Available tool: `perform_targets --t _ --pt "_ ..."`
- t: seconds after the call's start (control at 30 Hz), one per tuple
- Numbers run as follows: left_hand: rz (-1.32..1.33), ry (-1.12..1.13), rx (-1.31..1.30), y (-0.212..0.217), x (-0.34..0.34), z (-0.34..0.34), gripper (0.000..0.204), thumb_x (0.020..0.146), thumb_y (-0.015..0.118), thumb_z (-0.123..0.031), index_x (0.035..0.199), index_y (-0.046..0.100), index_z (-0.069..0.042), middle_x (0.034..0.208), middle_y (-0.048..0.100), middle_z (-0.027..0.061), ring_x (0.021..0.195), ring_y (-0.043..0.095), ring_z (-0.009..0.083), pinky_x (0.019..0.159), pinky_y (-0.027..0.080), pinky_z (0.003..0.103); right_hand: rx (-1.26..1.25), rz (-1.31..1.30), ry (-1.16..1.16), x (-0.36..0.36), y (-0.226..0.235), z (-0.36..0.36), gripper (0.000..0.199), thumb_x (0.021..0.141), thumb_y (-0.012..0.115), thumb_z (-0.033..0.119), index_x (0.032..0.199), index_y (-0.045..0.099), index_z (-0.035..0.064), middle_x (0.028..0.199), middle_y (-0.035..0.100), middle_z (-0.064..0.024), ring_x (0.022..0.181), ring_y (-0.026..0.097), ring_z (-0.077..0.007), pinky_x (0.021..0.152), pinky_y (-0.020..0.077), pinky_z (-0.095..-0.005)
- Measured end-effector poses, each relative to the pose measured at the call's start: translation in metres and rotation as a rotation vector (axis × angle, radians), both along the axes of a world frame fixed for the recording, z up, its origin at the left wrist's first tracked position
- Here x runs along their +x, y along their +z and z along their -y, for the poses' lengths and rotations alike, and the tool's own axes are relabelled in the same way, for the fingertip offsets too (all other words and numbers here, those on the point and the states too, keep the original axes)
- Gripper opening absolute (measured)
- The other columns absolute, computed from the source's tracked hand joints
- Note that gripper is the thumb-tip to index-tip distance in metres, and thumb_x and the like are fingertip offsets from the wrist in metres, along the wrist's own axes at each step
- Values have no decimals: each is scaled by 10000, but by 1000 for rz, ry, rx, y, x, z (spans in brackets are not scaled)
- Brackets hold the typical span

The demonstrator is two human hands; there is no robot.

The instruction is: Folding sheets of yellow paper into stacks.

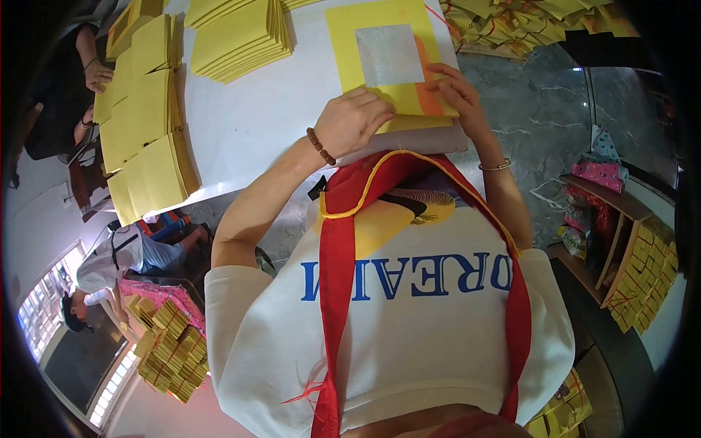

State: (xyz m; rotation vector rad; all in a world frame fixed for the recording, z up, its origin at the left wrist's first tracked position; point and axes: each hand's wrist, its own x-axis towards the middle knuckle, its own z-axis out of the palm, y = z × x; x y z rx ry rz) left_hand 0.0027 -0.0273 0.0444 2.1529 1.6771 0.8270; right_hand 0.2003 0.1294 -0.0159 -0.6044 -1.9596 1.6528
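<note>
A yellow paper sheet lies at the near right part of the white table, with a silver square and an orange band on it. Its near edge is turned over toward the far side. At the left of that fold, my left hand is closed with the fingers curled down and pinching the paper. My right hand is at the sheet's right edge, its fingers apart and bent, the tips touching the orange part. More yellow paper layers show under the fold.
Stacks of folded yellow paper stand at the table's far side and left edge. Another person's hand touches the left stacks. A seated person works beside tied yellow bundles. A wooden shelf stands right.
</note>
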Motion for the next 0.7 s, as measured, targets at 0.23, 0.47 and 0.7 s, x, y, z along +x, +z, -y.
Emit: perform_targets --t 0.23,0.47,0.7 --pt "206 108 -132 -2 -7 -7 157 856 568 -162 880 630 -21 773 624 131 706 600 283 641 477 355 -100 -41 -82 -3 -5 4 373 956 400 250 873 642 -22 1257 503 -83 1161 447 -186 977 329 -296" --pt "320 180 -225 -4 -8 -10 181 832 568 -191 846 646 -28 725 627 131 670 602 282 616 473 363 -156 -44 -94 -5 -4 6 384 960 395 258 878 640 -26 1252 507 -84 1126 470 -170 931 361 -274" --pt "393 273 -294 -3 -5 -11 191 816 573 -203 850 652 -32 709 639 120 621 607 238 584 472 334 -254 -78 -89 -6 -1 10 438 974 334 282 910 630 -35 1267 490 -85 1097 489 -162 905 389 -269"
